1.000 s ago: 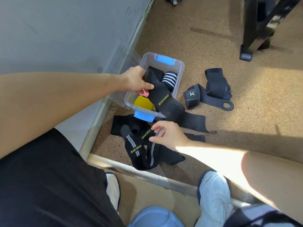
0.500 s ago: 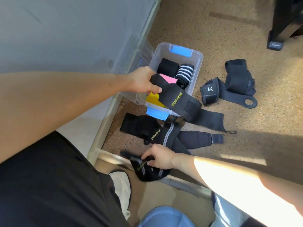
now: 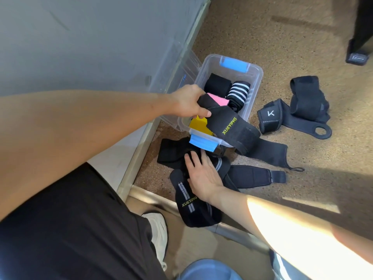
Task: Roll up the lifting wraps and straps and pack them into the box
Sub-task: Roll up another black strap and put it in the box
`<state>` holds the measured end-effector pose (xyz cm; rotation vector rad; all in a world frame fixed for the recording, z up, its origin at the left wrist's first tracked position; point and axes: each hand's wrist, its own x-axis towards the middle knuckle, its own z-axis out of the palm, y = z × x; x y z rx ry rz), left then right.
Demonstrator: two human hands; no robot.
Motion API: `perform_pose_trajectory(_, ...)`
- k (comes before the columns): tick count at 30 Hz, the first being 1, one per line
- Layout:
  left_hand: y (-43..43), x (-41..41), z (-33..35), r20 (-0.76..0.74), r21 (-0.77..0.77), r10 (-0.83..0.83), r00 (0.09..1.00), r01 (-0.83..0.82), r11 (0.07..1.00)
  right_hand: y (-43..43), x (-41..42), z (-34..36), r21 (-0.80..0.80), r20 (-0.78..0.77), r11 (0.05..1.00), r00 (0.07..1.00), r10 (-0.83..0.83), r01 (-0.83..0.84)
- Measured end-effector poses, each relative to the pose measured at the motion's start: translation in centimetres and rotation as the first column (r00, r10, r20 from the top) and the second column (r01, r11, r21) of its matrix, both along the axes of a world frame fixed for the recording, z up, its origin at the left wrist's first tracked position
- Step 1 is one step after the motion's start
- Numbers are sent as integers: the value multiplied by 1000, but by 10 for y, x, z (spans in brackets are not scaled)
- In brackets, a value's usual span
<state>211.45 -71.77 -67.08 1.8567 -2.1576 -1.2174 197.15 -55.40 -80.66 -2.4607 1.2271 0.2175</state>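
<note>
A clear plastic box (image 3: 256, 77) with blue latches stands on the cork floor by the wall. Inside it lie a black roll (image 3: 217, 84), a black-and-white striped roll (image 3: 239, 91), and pink and yellow pieces. My left hand (image 3: 188, 102) grips the end of a black XUEYING wrap (image 3: 234, 128) that drapes from the box over its near rim onto the floor. My right hand (image 3: 203, 174) lies flat, fingers spread, on a heap of black wraps (image 3: 191, 207) in front of the box.
Black lifting straps, one marked K (image 3: 270, 115), lie on the floor right of the box. The box's clear lid (image 3: 181, 73) leans against the grey wall. A metal floor rail (image 3: 232, 229) runs across under the wraps. A black equipment foot (image 3: 356, 57) stands far right.
My right hand has let go of the wrap it had pulled toward me and moved up, flat onto the heap near the box. My left hand still holds its wrap at the box.
</note>
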Motion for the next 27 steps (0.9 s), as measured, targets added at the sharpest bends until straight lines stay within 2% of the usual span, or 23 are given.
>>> perform_pose_trajectory(2, -1, -2, 1, -25, 2, 12, 1000, -12, 1000, 5, 1, 2, -6, 13, 996, 996, 88, -88)
perform_pose_trajectory(5, -2, -4, 2, -75, 5, 57, 996, -57, 998, 20, -17, 6, -49, 215, 957, 933, 290, -286)
perform_pose_trajectory(8, -4, -7, 7, -154, 24, 110, 982, -107, 994, 20, -39, 30, -113, 387, 939, 856, 343, -325)
perform_pose_trajectory(11, -8, -16, 18, -188, 12, 113, 976, -113, 994, 5, -56, 68, -104, 416, 937, 841, 346, -334)
perform_pose_trajectory(15, -8, -29, 33, -190, -1, 72, 979, -74, 997, -14, -95, 126, 13, 384, 927, 858, 341, -375)
perform_pose_trajectory(17, -6, -33, 41, -217, 29, 53, 975, -47, 998, -22, -114, 147, -17, 387, 931, 856, 342, -364)
perform_pose_trajectory(21, -2, -41, 63, -247, 16, 44, 968, -41, 999, -34, -137, 183, -76, 452, 969, 858, 245, -236)
perform_pose_trajectory(24, 1, -45, 77, -249, -4, 61, 967, -64, 998, -35, -138, 208, 38, 494, 999, 869, -6, -15)
perform_pose_trajectory(27, 8, -46, 90, -266, -21, 76, 961, -84, 996, -38, -133, 219, 86, 551, 979, 810, -202, 186)
